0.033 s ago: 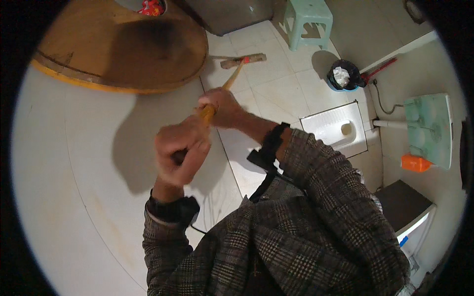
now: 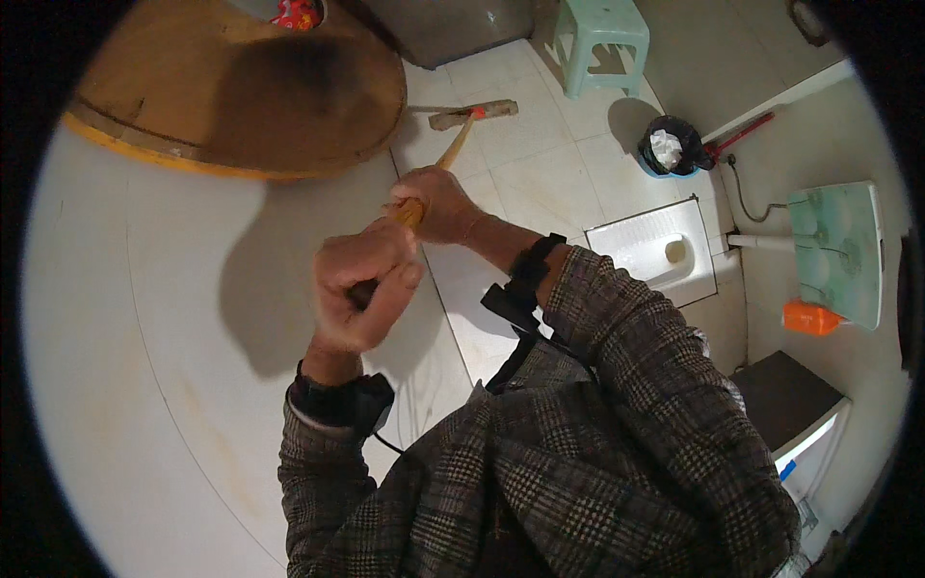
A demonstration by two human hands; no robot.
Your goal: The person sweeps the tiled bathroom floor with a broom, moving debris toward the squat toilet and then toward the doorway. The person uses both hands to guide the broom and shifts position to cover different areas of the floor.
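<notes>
A mop (image 2: pixel 453 150) with a yellow handle slants away from me, its flat greyish-brown head on the white tiles and a red joint between the two. My right hand (image 2: pixel 438 206) is wrapped round the handle, farther along it. Nearer me and to the left, my left hand (image 2: pixel 368 289) is closed round the handle's upper end, with a dark tip showing inside the fist. Dark straps circle both wrists below the plaid sleeves.
A round brown tabletop (image 2: pixel 318 125) spans the upper left. A pale green stool (image 2: pixel 607 37) stands at the back; a black-lined bin (image 2: pixel 681 154) with white paper is right of it. Farther right are a squat toilet (image 2: pixel 626 252), pale green cistern (image 2: pixel 833 250), orange container (image 2: pixel 809 318) and dark-topped shelf (image 2: pixel 785 397).
My left hand has shifted slightly to the right and toward the mop head. The mop head has barely moved left, and my right hand has risen a touch.
</notes>
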